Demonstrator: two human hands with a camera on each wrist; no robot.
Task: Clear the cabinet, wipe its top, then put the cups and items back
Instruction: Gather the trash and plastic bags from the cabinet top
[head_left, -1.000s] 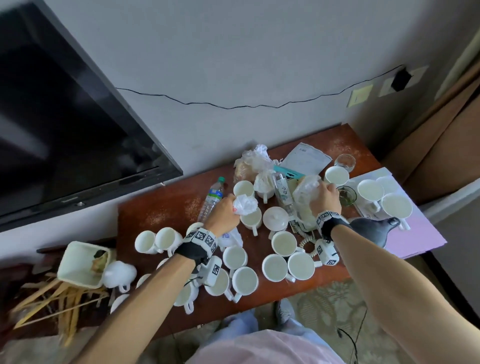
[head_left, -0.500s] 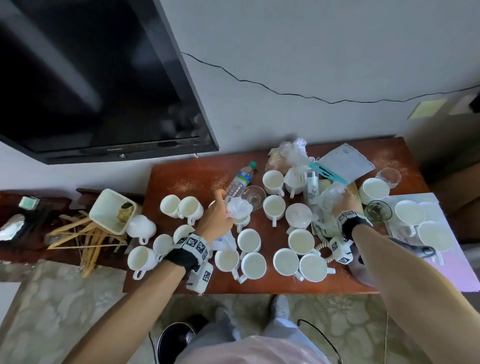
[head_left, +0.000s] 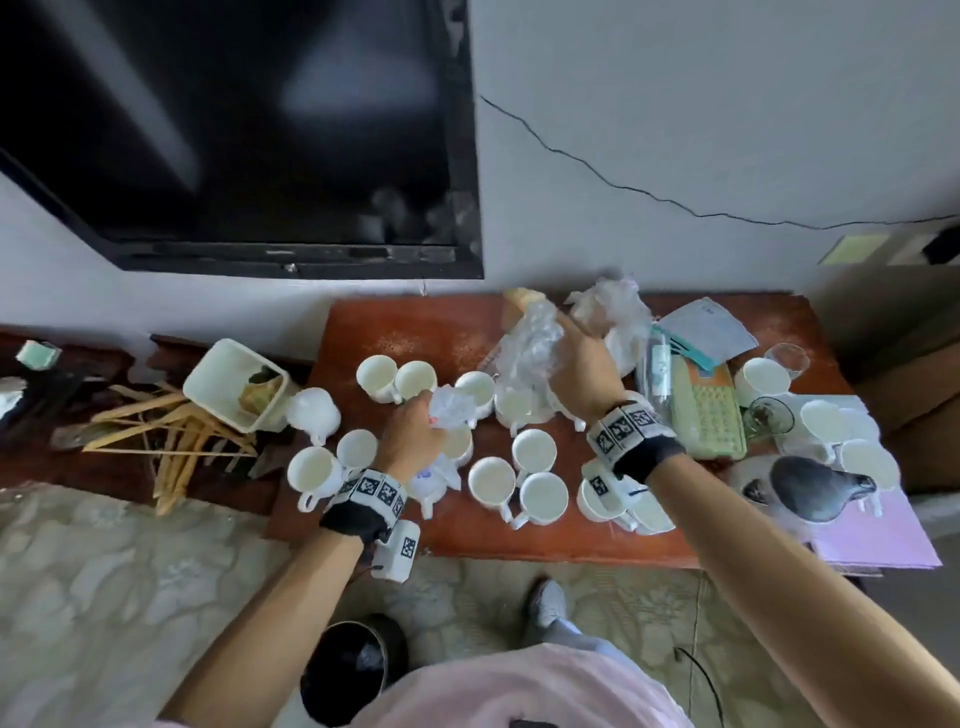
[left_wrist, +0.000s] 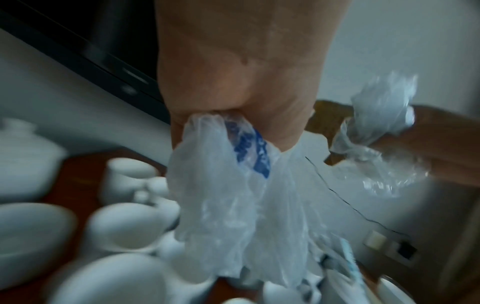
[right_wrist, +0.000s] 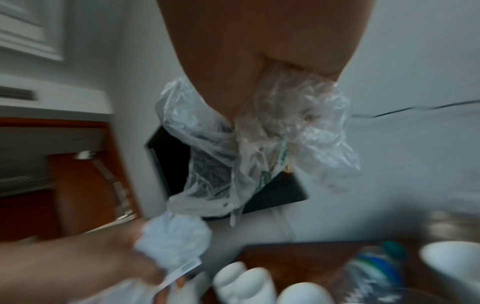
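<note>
The red-brown cabinet top carries several white cups. My left hand hovers over the left-middle cups and grips a white plastic bag with blue print; the bag hangs from the fist. My right hand is raised over the middle back and grips a crumpled clear plastic bag. A plastic water bottle lies below it, blurred. Both wrist views are motion-blurred.
A black TV hangs on the wall above the left end. A telephone, papers, glasses, more bags and a black kettle crowd the right. A bin and hangers lie left; a black bin stands below.
My right hand lifted the clear bag off the right-middle clutter and carried it left and up. My left hand kept hold of the white bag and drifted left. The head view swung left.
</note>
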